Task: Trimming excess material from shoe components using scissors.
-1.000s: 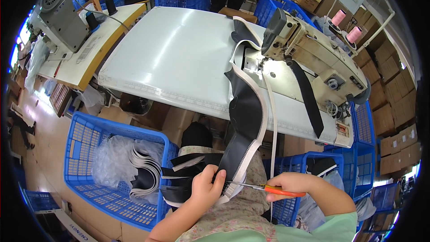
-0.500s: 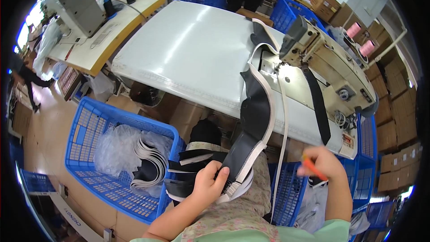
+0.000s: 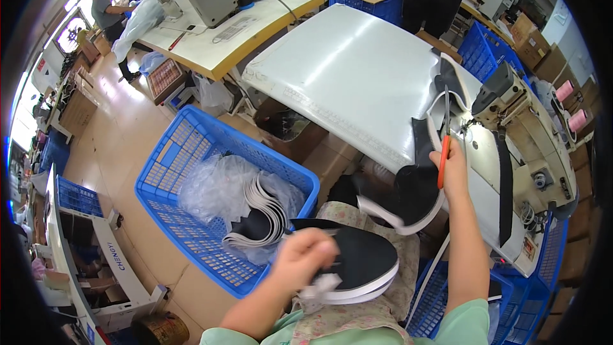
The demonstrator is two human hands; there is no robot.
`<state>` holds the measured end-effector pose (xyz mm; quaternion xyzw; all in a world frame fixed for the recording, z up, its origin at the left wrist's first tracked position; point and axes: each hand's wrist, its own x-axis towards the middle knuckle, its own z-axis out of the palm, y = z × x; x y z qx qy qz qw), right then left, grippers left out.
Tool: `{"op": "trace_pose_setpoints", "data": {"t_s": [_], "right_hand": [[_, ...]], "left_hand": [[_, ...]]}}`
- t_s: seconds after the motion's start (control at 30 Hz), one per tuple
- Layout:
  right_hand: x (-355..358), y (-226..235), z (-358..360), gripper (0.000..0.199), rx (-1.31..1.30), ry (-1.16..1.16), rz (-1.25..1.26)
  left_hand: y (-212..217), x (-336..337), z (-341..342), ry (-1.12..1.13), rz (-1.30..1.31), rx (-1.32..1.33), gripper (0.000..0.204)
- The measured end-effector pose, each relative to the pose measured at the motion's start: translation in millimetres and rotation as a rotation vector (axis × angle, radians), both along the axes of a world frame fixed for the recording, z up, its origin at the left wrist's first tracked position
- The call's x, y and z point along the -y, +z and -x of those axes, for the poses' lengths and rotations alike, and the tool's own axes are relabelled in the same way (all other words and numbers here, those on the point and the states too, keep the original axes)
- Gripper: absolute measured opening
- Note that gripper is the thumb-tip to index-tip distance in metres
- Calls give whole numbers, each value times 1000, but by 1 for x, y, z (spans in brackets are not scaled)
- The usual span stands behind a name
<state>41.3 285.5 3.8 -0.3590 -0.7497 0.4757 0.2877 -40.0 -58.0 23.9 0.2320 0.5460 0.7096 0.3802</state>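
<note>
My right hand [image 3: 454, 169] is closed around orange-handled scissors [image 3: 444, 153], their blades pointing up toward the sewing machine. Beside that hand, a chain of black pieces with white edging [image 3: 418, 191] hangs from the machine; its loose lower end is blurred. Over my lap, my left hand [image 3: 305, 257] has its fingers curled, but motion smears them, so whether they grip anything is unclear. Just beneath it lie curved black pieces with white rims [image 3: 364, 259], stacked on my floral apron [image 3: 348, 214]. A small white end below the left hand is also blurred.
A blue basket [image 3: 185, 243] at left holds clear plastic and a bundle of white-edged pieces [image 3: 258, 214]. Ahead stands a white sewing table [image 3: 345, 57] with a machine [image 3: 520, 112] on its right. A black strip [image 3: 504, 185] hangs there. Other people are farther back.
My left hand has left the white-edged chain, whose lower end now swings free. My right hand has risen toward the machine with the scissors upright. The whole view has shifted.
</note>
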Motion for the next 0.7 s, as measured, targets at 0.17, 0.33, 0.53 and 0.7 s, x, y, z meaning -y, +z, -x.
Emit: {"op": "trace_pose_setpoints", "data": {"t_s": [0.17,0.33,0.53,0.7], "right_hand": [[7,14,-2,21,-15,23,114],[2,11,-6,18,-1,28,59],[7,13,-8,17,21,61,30],[22,21,5,18,83,62,63]], "left_hand": [[59,98,72,138,-364,-90,37],[78,109,100,280,180,-86,37],[-76,89,196,154,866,44,29],[-360,165,288,541,885,210,49]]}}
